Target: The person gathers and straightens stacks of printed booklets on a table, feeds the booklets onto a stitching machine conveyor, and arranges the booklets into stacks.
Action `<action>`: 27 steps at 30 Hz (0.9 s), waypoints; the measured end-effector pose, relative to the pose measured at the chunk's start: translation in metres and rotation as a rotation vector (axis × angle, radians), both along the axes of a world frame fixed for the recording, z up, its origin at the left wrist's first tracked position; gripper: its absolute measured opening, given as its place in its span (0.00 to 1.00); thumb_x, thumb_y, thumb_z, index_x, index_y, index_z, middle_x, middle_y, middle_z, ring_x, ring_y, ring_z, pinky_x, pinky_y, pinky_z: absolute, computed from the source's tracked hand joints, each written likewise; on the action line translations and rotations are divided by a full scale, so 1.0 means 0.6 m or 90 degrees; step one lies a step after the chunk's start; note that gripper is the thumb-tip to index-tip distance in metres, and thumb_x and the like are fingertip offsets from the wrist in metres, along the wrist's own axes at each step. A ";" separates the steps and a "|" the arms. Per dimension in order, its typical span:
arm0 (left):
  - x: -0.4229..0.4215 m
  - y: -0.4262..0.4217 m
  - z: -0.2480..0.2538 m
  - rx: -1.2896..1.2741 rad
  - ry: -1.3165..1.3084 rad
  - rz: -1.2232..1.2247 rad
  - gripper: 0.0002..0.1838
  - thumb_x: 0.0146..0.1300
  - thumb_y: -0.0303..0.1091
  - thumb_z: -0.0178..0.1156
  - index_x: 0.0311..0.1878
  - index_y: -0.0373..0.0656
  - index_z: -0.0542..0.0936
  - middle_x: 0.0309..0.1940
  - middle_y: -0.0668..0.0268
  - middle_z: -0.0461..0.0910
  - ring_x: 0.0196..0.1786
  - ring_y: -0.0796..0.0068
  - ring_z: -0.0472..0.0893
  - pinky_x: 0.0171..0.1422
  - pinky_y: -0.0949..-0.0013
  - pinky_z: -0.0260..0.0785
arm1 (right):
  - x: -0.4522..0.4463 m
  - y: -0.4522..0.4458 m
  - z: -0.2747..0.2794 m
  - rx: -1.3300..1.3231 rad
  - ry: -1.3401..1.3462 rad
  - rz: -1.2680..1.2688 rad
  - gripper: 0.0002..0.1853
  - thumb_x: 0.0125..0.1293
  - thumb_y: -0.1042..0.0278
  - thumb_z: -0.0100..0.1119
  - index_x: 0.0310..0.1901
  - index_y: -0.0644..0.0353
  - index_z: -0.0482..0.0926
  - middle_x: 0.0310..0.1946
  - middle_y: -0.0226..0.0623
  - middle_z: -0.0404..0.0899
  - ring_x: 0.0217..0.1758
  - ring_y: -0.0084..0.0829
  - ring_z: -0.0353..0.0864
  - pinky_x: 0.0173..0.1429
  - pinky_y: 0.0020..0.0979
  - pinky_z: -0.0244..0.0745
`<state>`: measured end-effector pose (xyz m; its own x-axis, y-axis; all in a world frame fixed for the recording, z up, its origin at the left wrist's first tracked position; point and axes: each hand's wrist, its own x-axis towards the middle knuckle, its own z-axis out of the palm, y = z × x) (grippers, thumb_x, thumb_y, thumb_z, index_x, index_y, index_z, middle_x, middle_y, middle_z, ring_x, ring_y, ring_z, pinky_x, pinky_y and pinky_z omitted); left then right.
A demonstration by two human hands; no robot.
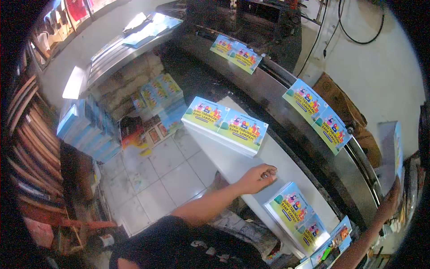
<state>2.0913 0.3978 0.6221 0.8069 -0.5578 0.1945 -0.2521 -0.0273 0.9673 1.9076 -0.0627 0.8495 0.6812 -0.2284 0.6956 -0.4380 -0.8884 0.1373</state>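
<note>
My left hand (260,178) rests over the white tabletop (291,163), fingers curled in with nothing seen between them. It lies between two stacks of printed booklets: a farther stack (224,123) and a nearer stack (298,219), both with blue and yellow covers reading "Buku Tabungan Bank Sampah". Out at the far right, my right hand (394,193) grips the lower end of a booklet (397,148) seen nearly edge-on. That hand's fingers are dark and partly hidden. Two opened covers, a far one (236,54) and a near one (318,116), lie across the long metal machine bed.
Tall booklet stacks (89,127) stand at left, and more piles (161,94) sit on the tiled floor (165,166). Beside the near stack are loose printed pieces and a bright green object (326,253). Brown cardboard (345,103) leans behind the machine rail (363,166). A cable (363,42) hangs on the wall.
</note>
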 end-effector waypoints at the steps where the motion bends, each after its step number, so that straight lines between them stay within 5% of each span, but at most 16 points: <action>1: 0.000 -0.002 -0.002 -0.010 -0.003 0.010 0.19 0.65 0.40 0.60 0.55 0.39 0.76 0.43 0.61 0.80 0.43 0.71 0.79 0.50 0.68 0.72 | 0.014 -0.035 -0.018 0.016 -0.001 0.018 0.21 0.72 0.71 0.40 0.64 0.62 0.69 0.64 0.46 0.69 0.66 0.40 0.70 0.69 0.36 0.63; 5: 0.001 0.002 0.006 0.013 0.000 0.009 0.19 0.66 0.40 0.59 0.56 0.38 0.75 0.45 0.59 0.80 0.46 0.70 0.80 0.52 0.67 0.72 | 0.024 -0.080 -0.150 0.186 0.091 0.073 0.23 0.65 0.78 0.44 0.63 0.61 0.71 0.61 0.45 0.72 0.65 0.40 0.70 0.68 0.37 0.64; 6: 0.002 0.003 0.008 0.012 -0.002 0.009 0.19 0.66 0.40 0.59 0.56 0.38 0.75 0.45 0.59 0.80 0.46 0.70 0.80 0.52 0.67 0.72 | 0.013 -0.092 -0.183 0.097 0.171 0.048 0.26 0.59 0.84 0.46 0.61 0.59 0.73 0.61 0.44 0.73 0.66 0.41 0.70 0.68 0.37 0.64; 10: 0.002 0.002 0.008 0.013 -0.002 0.007 0.20 0.65 0.39 0.60 0.55 0.38 0.75 0.43 0.60 0.80 0.44 0.71 0.79 0.50 0.68 0.72 | -0.023 0.042 -0.188 0.103 0.229 0.017 0.24 0.60 0.81 0.50 0.59 0.58 0.74 0.59 0.46 0.74 0.63 0.41 0.73 0.64 0.39 0.68; 14: 0.002 -0.001 0.001 -0.008 -0.027 0.016 0.20 0.63 0.38 0.62 0.54 0.38 0.76 0.42 0.61 0.81 0.42 0.72 0.79 0.48 0.69 0.72 | -0.046 0.268 -0.144 0.462 0.400 -0.045 0.22 0.52 0.66 0.68 0.50 0.59 0.78 0.52 0.45 0.77 0.56 0.46 0.75 0.59 0.42 0.70; 16: 0.002 -0.002 0.002 -0.016 -0.021 0.010 0.19 0.63 0.38 0.62 0.54 0.38 0.76 0.42 0.61 0.81 0.42 0.72 0.79 0.48 0.69 0.73 | -0.056 0.367 -0.133 0.390 0.492 0.176 0.30 0.42 0.57 0.76 0.48 0.59 0.77 0.50 0.45 0.76 0.53 0.47 0.75 0.58 0.43 0.71; 18: 0.002 -0.001 0.003 -0.024 -0.014 0.005 0.19 0.63 0.37 0.62 0.54 0.38 0.76 0.42 0.61 0.80 0.42 0.72 0.79 0.48 0.70 0.73 | -0.062 0.407 -0.156 0.255 0.449 0.249 0.38 0.35 0.52 0.78 0.51 0.59 0.76 0.52 0.46 0.74 0.54 0.47 0.74 0.59 0.42 0.71; 21: 0.000 0.002 0.000 -0.038 -0.031 0.010 0.19 0.63 0.37 0.62 0.55 0.38 0.76 0.42 0.61 0.80 0.41 0.73 0.79 0.48 0.70 0.72 | -0.068 0.401 -0.175 0.266 0.454 0.230 0.43 0.32 0.50 0.78 0.54 0.59 0.75 0.54 0.45 0.75 0.57 0.47 0.73 0.61 0.41 0.70; 25: 0.005 0.003 0.000 -0.018 -0.033 -0.004 0.18 0.65 0.36 0.60 0.55 0.39 0.76 0.43 0.62 0.80 0.43 0.73 0.78 0.49 0.69 0.72 | -0.060 0.388 -0.143 0.382 0.468 0.226 0.38 0.38 0.55 0.76 0.55 0.58 0.76 0.52 0.46 0.78 0.55 0.46 0.76 0.61 0.41 0.71; 27: 0.005 0.004 0.003 -0.004 -0.023 -0.006 0.17 0.66 0.36 0.58 0.56 0.40 0.76 0.44 0.63 0.80 0.44 0.73 0.78 0.50 0.69 0.71 | -0.048 0.374 -0.101 0.619 0.549 0.169 0.29 0.46 0.63 0.70 0.53 0.58 0.77 0.48 0.47 0.80 0.50 0.46 0.79 0.60 0.42 0.70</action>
